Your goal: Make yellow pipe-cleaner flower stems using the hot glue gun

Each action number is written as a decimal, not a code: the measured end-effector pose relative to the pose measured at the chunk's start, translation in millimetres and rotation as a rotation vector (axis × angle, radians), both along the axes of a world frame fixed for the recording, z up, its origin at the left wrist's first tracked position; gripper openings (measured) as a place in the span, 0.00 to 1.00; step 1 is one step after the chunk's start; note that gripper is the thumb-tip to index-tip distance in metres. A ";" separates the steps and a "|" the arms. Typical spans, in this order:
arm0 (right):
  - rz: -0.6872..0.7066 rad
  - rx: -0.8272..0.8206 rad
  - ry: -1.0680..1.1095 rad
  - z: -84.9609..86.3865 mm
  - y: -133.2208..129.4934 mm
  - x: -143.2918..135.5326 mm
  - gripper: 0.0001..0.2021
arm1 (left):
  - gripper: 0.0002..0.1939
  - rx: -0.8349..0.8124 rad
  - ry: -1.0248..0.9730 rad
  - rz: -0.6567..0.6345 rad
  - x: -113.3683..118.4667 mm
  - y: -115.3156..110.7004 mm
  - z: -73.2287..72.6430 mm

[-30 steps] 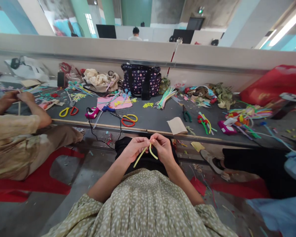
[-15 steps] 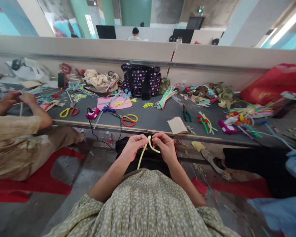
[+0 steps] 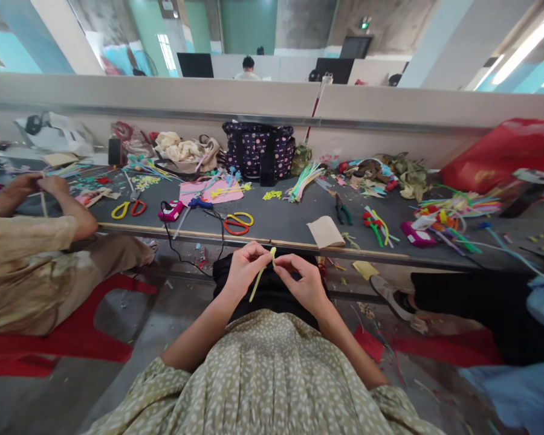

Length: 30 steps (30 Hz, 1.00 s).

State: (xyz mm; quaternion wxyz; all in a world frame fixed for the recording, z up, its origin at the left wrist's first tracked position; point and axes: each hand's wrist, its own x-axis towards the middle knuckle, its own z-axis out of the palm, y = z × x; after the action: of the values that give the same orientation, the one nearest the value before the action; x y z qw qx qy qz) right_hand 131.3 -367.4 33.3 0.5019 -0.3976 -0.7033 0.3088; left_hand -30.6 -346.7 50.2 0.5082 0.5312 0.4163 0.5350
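A yellow pipe cleaner [image 3: 257, 284] is held over my lap, just in front of the table edge. My left hand [image 3: 248, 269] pinches it near its bent upper end, and one length hangs down below the fingers. My right hand [image 3: 301, 278] has thumb and forefinger closed at the bend, on the other part of the same pipe cleaner, which is mostly hidden by the fingers. On the table ahead lie scissors [image 3: 236, 225] with red and yellow handles, a blue glue gun [image 3: 200, 203] and a small pile of yellow pieces [image 3: 272, 195].
A bundle of pastel pipe cleaners [image 3: 304, 183], green-handled pliers [image 3: 343, 209] and a brown card [image 3: 326, 232] lie on the dark table [image 3: 290, 217]. Behind stands a patterned bag [image 3: 259, 151]. A co-worker's hands [image 3: 40, 184] are at the left; another person's leg [image 3: 462, 308] is at the right.
The pipe cleaner's right-hand end, which stuck out below my right fingers, is now drawn in and mostly hidden. My right hand has shifted slightly left and down.
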 end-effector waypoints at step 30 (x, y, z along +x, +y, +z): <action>0.017 0.003 -0.003 13.0 16.4 6.5 0.03 | 0.10 0.006 0.028 -0.203 7.9 -3.9 -7.9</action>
State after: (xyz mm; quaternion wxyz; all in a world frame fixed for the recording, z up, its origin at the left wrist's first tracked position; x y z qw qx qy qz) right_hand 137.9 -351.0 46.3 0.4989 -0.3913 -0.7078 0.3114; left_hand -22.7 -350.6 42.3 0.5523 0.5796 0.3661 0.4744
